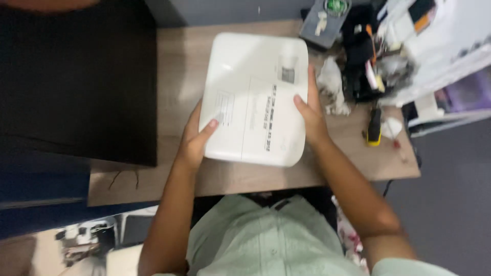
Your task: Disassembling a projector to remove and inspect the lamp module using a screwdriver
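A flat white device with rounded corners [254, 97], bearing a printed label and a small square code patch, is held over a wooden desk [174, 66]. My left hand [193, 139] grips its left near edge, thumb lying on the top face. My right hand [310, 115] clasps the right edge, thumb on top as well. Both forearms reach up from the bottom of the view, above a pale green shirt.
A large black panel [76, 76] covers the desk's left side. At the right lie crumpled white tissue [332, 84], a black and yellow tool [374, 128], a tangle of dark items [363, 56] and white papers [440, 36]. Grey floor shows at the far right.
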